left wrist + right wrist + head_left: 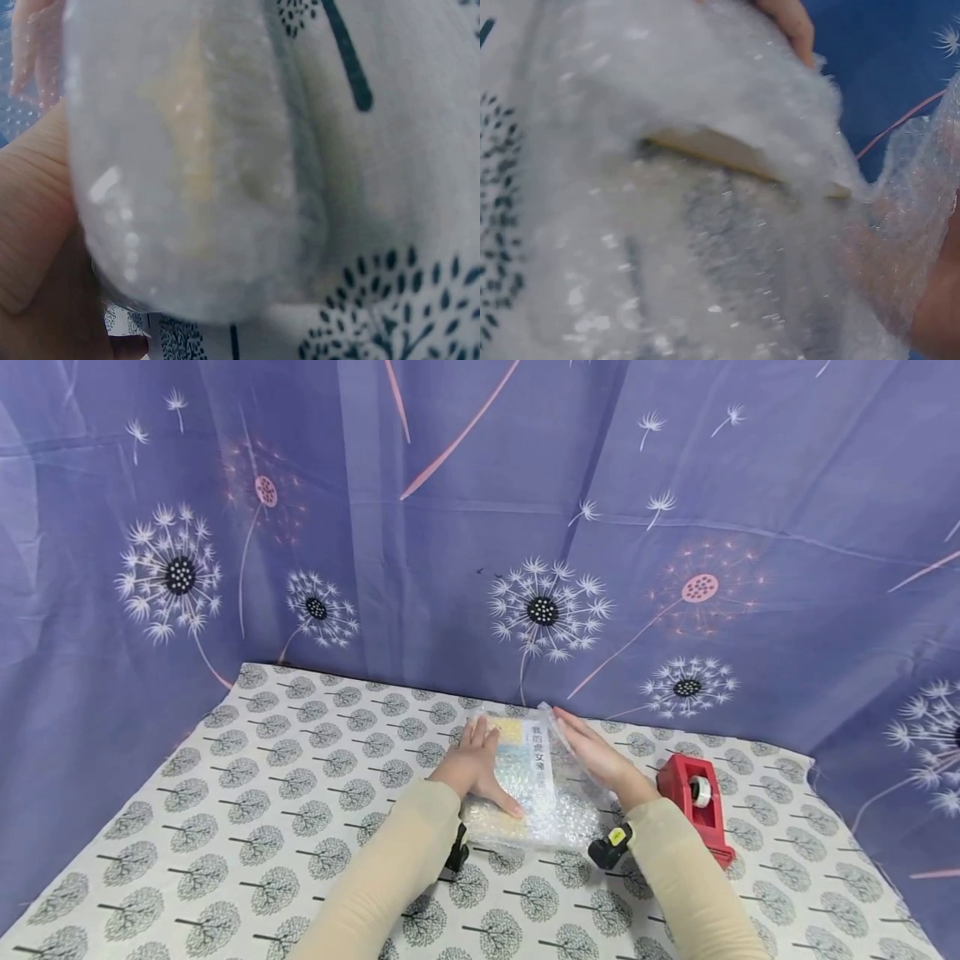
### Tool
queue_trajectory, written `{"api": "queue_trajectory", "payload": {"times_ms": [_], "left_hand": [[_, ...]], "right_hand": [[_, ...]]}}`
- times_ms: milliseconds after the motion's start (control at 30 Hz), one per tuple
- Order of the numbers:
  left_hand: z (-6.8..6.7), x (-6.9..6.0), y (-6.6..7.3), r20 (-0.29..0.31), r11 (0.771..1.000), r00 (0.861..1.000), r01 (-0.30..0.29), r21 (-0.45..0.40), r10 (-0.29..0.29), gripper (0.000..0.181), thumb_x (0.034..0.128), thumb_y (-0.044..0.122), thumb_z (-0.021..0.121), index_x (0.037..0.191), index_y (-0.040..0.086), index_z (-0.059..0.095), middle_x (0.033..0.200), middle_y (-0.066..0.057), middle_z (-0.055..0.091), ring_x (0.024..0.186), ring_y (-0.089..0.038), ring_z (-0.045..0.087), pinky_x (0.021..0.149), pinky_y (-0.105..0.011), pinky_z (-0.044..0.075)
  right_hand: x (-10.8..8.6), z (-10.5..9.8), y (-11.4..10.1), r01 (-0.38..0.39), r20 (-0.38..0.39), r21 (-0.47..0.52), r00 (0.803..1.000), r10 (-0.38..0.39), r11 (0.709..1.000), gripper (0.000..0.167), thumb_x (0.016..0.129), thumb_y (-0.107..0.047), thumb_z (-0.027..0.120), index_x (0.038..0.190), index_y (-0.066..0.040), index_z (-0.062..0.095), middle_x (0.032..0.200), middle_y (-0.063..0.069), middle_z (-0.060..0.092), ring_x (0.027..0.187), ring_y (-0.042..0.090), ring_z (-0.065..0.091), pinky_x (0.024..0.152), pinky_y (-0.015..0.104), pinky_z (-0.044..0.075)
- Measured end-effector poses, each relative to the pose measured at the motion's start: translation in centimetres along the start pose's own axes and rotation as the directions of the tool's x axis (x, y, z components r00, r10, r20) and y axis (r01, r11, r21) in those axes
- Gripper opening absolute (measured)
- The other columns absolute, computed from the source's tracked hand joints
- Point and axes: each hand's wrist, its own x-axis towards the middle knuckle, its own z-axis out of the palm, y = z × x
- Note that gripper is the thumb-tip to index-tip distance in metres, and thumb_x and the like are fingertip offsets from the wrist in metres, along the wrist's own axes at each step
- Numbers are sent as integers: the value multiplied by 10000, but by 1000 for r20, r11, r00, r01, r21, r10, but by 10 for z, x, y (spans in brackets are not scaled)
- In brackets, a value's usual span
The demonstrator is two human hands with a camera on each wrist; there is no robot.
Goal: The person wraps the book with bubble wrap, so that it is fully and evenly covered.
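A book with a yellow, blue and white cover lies under clear bubble wrap near the cloth's back edge. On the wrapped book's left part rests my left hand, fingers spread and thumb pointing right. My right hand is at the raised right flap of the wrap, its fingers extended along it. In the right wrist view, the book's edge shows through the bubble wrap, and the right hand is partly behind the film. The left wrist view shows the rounded, wrapped side beside the left hand.
A red tape dispenser with a roll of tape stands just right of the right forearm. The table is covered by a white cloth with a tree print. Behind it hangs a blue-purple curtain with dandelions.
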Motion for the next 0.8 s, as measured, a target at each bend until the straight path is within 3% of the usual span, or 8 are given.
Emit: {"api": "queue_trajectory", "payload": {"times_ms": [100, 267, 433, 567, 800], "left_hand": [[0, 0, 0, -4, 1000, 1000, 0, -4, 0, 1477, 425, 724, 778, 1531, 140, -6, 1576, -104, -185, 1459, -325, -129, 1184, -520, 101], [0, 1, -1, -9, 1000, 1000, -2, -2, 2, 1482, 421, 729, 779, 1531, 140, -7, 1578, -104, -182, 1460, -323, -125, 1182, -528, 104], [0, 2, -1, -10, 1000, 1000, -5, 1, 5, 1476, 431, 731, 775, 1531, 136, -9, 1578, -110, -182, 1458, -328, -130, 1181, -533, 107], [1, 2, -1, -13, 1000, 1000, -9, 6, 9, 1468, 435, 738, 766, 1531, 135, -3, 1577, -108, -180, 1458, -332, -128, 1183, -529, 97], [4, 3, -3, -25, 1000, 999, -25, 4, 26, 1452, 448, 747, 747, 1531, 123, 7, 1579, -108, -169, 1458, -338, -121, 1179, -539, 86]], "right_hand": [[1, -1, -6, -11, 36, -9, 999, 12, 1000, 669, 1011, -473, 291, 1530, -110, 75, 1604, 116, 48, 1456, 372, 96, 1121, 606, 230], [1, -4, -17, -28, 92, -45, 995, 32, 999, 649, 1023, -443, 279, 1524, -73, 96, 1599, 139, 68, 1458, 369, 79, 1130, 591, 227], [0, -1, -25, -40, 132, -140, 989, 59, 989, 610, 1036, -408, 241, 1522, -65, 103, 1593, 165, 67, 1449, 394, 85, 1106, 603, 271], [-2, 5, -32, -49, 109, -266, 991, 81, 963, 610, 1032, -420, 248, 1519, -72, 132, 1583, 176, 110, 1427, 427, 160, 1098, 607, 283], [0, 22, -41, -85, 19, -467, 994, 106, 880, 613, 1019, -450, 263, 1507, -83, 208, 1566, 153, 205, 1429, 412, 181, 1147, 612, 138]]}}
